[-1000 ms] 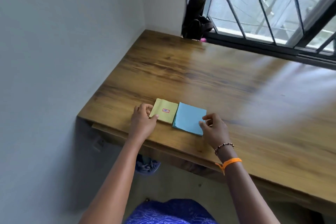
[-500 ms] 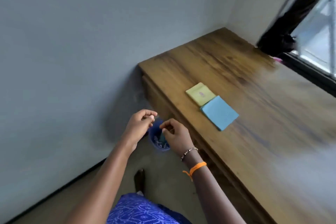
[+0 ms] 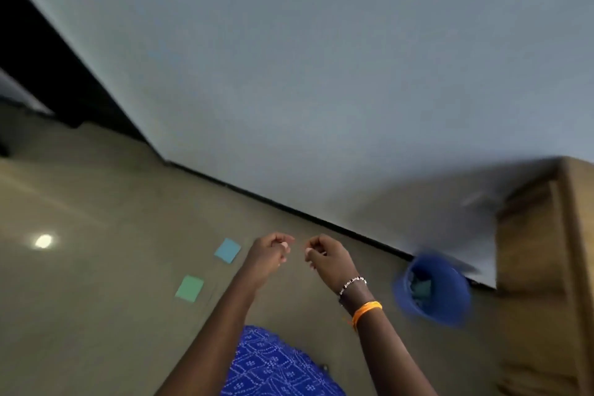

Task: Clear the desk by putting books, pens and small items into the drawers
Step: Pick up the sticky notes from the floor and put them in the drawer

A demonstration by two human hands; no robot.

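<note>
Light spot (image 3: 43,240): a bright round reflection on the floor (image 3: 96,315) at your far left.
Green pad (image 3: 189,288): flat on the floor, left of your arms, apart from both hands.
Blue pad (image 3: 227,250): flat on the floor beyond the green pad, just beside your left hand but not touching it.
Left hand (image 3: 269,255): raised over the floor, fingers curled in toward the thumb, nothing visible between them.
Right hand (image 3: 324,255): facing the left one across a narrow gap, fingers curled the same way, holding nothing you can see; a bead bracelet (image 3: 353,283) and an orange band (image 3: 366,309) circle its wrist.
Blue bin (image 3: 434,289): blurred, on the floor by the wall, right of your right hand, with something dark inside that cannot be made out.
Table (image 3: 543,267): only its wooden corner and side show at the right edge, beside the bin.
</note>
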